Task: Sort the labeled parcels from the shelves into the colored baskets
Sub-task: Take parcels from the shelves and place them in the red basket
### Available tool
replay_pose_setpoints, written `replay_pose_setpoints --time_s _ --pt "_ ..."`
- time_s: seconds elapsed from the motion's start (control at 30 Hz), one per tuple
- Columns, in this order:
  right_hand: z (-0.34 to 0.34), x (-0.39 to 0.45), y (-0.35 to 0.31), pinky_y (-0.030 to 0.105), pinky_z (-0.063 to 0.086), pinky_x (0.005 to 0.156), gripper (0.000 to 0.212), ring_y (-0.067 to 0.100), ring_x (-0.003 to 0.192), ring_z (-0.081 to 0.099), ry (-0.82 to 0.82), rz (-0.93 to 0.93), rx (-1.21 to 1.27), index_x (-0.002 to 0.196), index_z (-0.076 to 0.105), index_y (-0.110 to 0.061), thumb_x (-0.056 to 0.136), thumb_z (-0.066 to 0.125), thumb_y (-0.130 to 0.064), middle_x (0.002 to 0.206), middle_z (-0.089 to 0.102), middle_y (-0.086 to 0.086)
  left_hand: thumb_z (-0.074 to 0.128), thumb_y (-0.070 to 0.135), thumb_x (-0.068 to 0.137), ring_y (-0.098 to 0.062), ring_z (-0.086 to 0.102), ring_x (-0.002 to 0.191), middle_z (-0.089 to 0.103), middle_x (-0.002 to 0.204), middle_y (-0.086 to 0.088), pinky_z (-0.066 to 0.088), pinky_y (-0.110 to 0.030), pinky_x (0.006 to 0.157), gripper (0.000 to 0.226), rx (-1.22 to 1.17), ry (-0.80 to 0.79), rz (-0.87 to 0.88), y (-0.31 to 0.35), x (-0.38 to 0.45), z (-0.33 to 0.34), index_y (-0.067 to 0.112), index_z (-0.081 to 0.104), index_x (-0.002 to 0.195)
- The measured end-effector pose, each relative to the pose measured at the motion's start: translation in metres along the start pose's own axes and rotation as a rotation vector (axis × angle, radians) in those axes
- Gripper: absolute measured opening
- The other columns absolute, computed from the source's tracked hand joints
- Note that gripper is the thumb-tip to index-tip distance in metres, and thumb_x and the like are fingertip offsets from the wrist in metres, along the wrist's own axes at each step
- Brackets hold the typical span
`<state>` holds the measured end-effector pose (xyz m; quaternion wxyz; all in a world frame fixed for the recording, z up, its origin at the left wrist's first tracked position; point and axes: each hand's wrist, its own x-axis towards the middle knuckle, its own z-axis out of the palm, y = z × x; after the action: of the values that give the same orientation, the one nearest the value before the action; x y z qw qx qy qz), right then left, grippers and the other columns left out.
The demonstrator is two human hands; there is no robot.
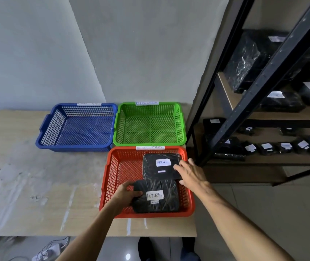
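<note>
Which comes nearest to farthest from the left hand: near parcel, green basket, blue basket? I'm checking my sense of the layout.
1. Near parcel: gripped by the left hand, in the red basket.
2. Green basket: behind the red one.
3. Blue basket: back left; too close to the green to rank surely.

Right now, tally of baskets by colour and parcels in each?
Blue plastic mesh basket: 1, holding 0 parcels
Green plastic mesh basket: 1, holding 0 parcels
Red plastic mesh basket: 1, holding 2 black plastic-wrapped parcels labelled RETURN, far and near
Total: 3 baskets, 2 parcels in baskets. Parcels on the black metal shelves not counted.
</note>
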<state>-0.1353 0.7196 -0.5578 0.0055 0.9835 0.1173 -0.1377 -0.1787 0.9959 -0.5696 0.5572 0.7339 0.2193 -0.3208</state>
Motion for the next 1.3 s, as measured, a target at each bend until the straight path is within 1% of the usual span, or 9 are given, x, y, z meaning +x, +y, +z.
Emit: replay_pose_setpoints --time_s 0.23,0.33,0.47,0.7,0.9,1.03,1.07,1.17,1.3 --pt "0.001 0.004 -0.004 0.039 0.054 0.076 0.043 0.029 0.111 0.050 0.014 0.020 0.030 0.123 0.060 -0.020 0.086 0.075 -0.036 0.119 0.060 -0.001 0.074 0.009 0.086 -0.027 0.069 0.099 0.065 0.113 -0.007 0.063 -0.045 0.077 0.040 0.132 -0.016 0.029 -0.002 0.013 0.007 0.022 0.054 0.118" --pt "0.006 0.008 0.002 0.039 0.056 0.080 0.045 0.027 0.107 0.051 0.003 0.041 0.160 0.123 0.065 -0.020 0.082 0.080 -0.031 0.119 0.062 -0.001 0.075 0.011 0.086 -0.019 0.067 0.091 0.064 0.107 -0.003 0.063 -0.033 0.071 0.041 0.212 0.022 0.034 0.001 0.018 0.014 0.019 0.053 0.120" --pt "0.011 0.011 0.010 0.034 0.050 0.096 0.043 0.025 0.107 0.056 0.019 0.022 0.270 0.126 0.069 -0.020 0.084 0.077 -0.021 0.124 0.063 0.002 0.081 0.017 0.081 -0.014 0.070 0.086 0.072 0.107 -0.004 0.058 -0.019 0.063 0.044 0.324 0.105 0.109 0.001 0.022 0.023 0.018 0.060 0.119" --pt "0.011 0.013 0.011 0.031 0.044 0.103 0.052 0.026 0.115 0.054 -0.022 0.022 0.386 0.128 0.069 -0.013 0.081 0.081 -0.032 0.125 0.060 0.005 0.082 0.016 0.080 -0.012 0.067 0.087 0.073 0.113 -0.005 0.061 -0.030 0.084 0.041 0.379 0.184 0.190 0.000 0.018 0.039 0.013 0.067 0.118" --pt "0.013 0.009 0.004 0.030 0.044 0.102 0.054 0.024 0.115 0.049 -0.014 0.051 0.360 0.132 0.066 -0.016 0.083 0.080 -0.033 0.129 0.059 0.002 0.079 0.021 0.082 -0.018 0.069 0.097 0.073 0.114 -0.005 0.059 -0.031 0.089 0.037 0.427 0.136 0.166 0.003 0.017 0.037 0.015 0.068 0.117" --pt "0.001 0.004 0.009 0.029 0.048 0.098 0.052 0.020 0.114 0.057 0.012 0.055 0.443 0.128 0.066 -0.018 0.080 0.082 -0.032 0.130 0.059 0.000 0.076 0.024 0.083 -0.020 0.067 0.095 0.068 0.112 -0.008 0.060 -0.029 0.077 0.042 0.514 0.098 0.107 0.025 0.022 0.030 0.007 0.059 0.118" --pt "-0.003 0.003 0.010 0.030 0.049 0.097 0.050 0.019 0.113 0.060 0.030 0.059 0.469 0.126 0.066 -0.018 0.080 0.082 -0.031 0.129 0.059 -0.001 0.074 0.026 0.084 -0.022 0.065 0.097 0.066 0.113 -0.010 0.057 -0.028 0.076 0.045 0.537 0.131 0.127 0.032 0.022 0.027 0.006 0.057 0.120" --pt "-0.021 -0.005 0.017 0.032 0.049 0.096 0.043 0.019 0.113 0.061 0.106 0.066 0.512 0.122 0.068 -0.019 0.082 0.079 -0.030 0.127 0.060 -0.001 0.069 0.029 0.083 -0.030 0.060 0.108 0.065 0.116 -0.013 0.052 -0.037 0.089 0.043 0.681 0.242 0.262 0.063 0.014 0.027 0.010 0.060 0.121" --pt "-0.057 -0.021 0.047 0.034 0.051 0.089 0.033 0.019 0.109 0.062 0.266 0.058 0.538 0.118 0.067 -0.021 0.088 0.072 -0.033 0.118 0.061 -0.002 0.068 0.023 0.083 -0.024 0.069 0.092 0.075 0.091 -0.005 0.055 -0.036 0.080 0.015 0.709 0.208 0.484 0.127 -0.013 0.059 0.018 0.075 0.097"
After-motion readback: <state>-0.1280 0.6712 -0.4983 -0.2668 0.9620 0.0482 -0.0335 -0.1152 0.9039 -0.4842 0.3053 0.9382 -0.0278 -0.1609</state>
